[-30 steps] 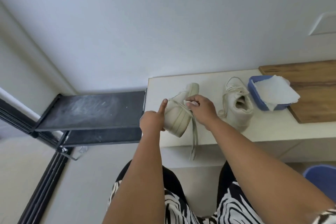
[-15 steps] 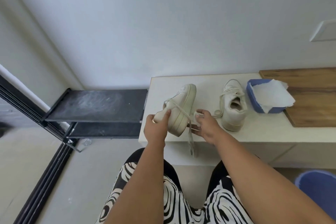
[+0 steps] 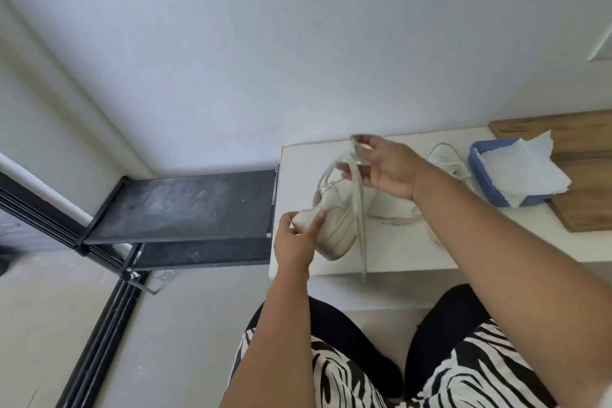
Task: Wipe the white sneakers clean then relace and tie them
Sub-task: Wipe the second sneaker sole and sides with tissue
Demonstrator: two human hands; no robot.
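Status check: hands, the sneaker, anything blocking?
Left hand grips sneaker heel. Right hand pinches lace, raised. Second sneaker behind right arm, nothing blocking.

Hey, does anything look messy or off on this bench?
Yes. A reddish-brown smear marks the white bench beside the held sneaker. The lace dangles past the bench edge.

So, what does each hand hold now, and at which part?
Left hand grips the sneaker at its heel. Right hand pinches the shoelace, lifted above it.
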